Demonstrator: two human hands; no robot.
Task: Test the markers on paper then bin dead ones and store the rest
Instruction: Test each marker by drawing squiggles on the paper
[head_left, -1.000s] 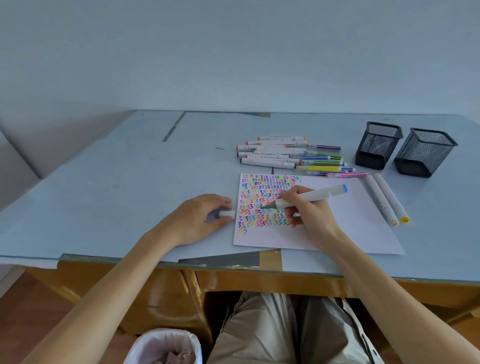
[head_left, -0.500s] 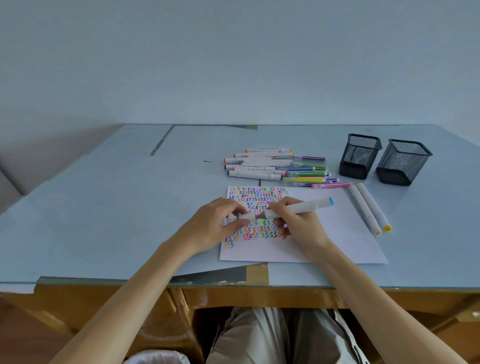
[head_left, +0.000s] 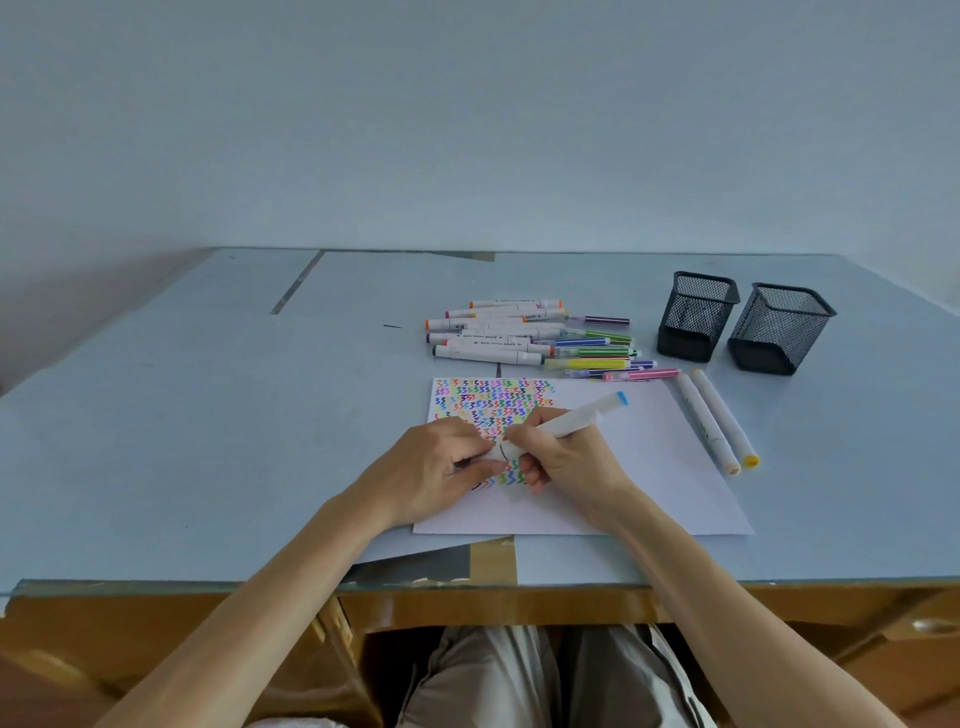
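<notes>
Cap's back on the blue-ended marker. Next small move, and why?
Probably let go with the left hand and carry the marker, gripped in the right hand, toward a mesh cup: both hands meet at its capped end above the paper.

Single head-worn view, looking forward and down over desk (head_left: 208, 415), close above forearms; wall behind.

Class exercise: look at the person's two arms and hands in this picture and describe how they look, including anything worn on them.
Both forearms are bare up to the bottom edge of the picture: no sleeves show. The left hand and right hand wear no gloves, and no watch, bracelet or ring can be seen. Nails look short and unpainted, though small in this view.
</notes>
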